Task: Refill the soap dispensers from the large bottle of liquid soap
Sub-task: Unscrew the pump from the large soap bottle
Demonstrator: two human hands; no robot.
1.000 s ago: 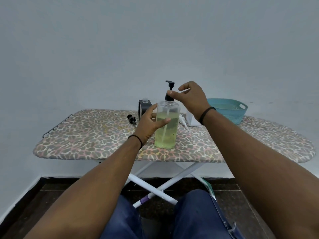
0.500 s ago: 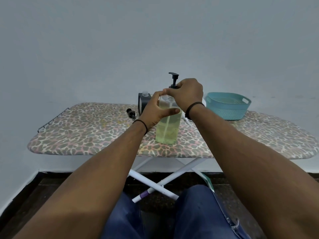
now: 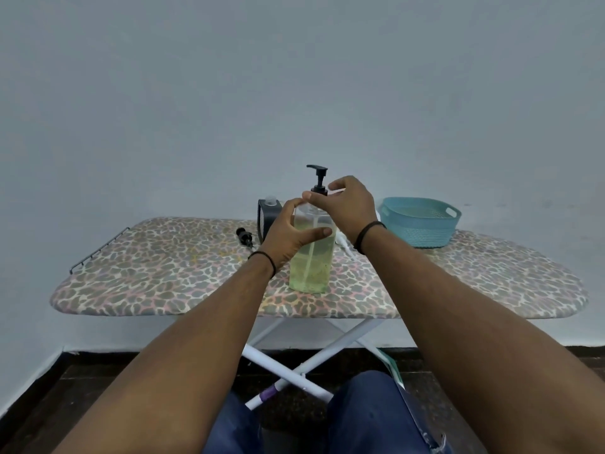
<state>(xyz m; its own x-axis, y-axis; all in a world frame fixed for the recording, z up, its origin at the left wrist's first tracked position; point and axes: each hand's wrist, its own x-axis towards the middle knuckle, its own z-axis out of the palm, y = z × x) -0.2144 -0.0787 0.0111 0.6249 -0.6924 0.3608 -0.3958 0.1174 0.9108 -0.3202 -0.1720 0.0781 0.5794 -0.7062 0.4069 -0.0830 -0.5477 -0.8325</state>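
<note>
Pump head (image 3: 245, 236): we see it lying left of the bottle.
Dark container (image 3: 267, 217): behind the bottle's left side.
Left hand (image 3: 288, 235): wrapped around the bottle (image 3: 311, 257), upright mid-board (image 3: 163, 267).
Right hand (image 3: 347, 204): fingers pinch the bottle's black pump collar (image 3: 319, 191), seemingly.
Basket (image 3: 420, 226): right of the bottle.

Head camera, one wide-angle view, facing forward and down

We look from the seated person's head across both forearms to the ironing board (image 3: 170, 267) near at 12 o'clock, the wall (image 3: 294, 77) behind it, knees at 6 o'clock.
</note>
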